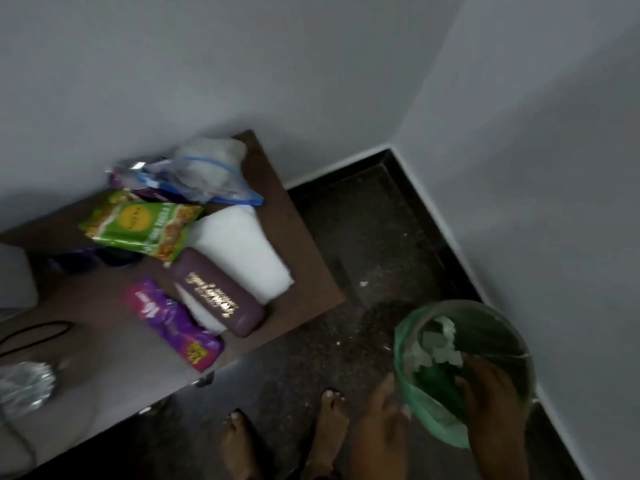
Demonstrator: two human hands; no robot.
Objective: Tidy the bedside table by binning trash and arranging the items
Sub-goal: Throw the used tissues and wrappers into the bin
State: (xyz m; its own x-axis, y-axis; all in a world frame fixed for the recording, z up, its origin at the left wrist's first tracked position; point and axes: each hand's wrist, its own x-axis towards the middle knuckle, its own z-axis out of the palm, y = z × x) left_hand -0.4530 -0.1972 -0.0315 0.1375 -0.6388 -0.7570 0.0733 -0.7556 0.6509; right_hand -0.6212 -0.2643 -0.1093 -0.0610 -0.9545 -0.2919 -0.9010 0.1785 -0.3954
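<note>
My right hand (491,389) dips into the round green-lined bin (403,337), fingers bent over crumpled white paper (441,353), grip unclear; my left hand (381,424), loose-fingered, touches its rim.

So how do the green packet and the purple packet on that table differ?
The green packet is broad with a yellow circle; the purple packet is long and narrow with a pink end. The green packet lies toward the wall, the purple packet near the front edge beside the maroon case. Both lie on the table.
</note>
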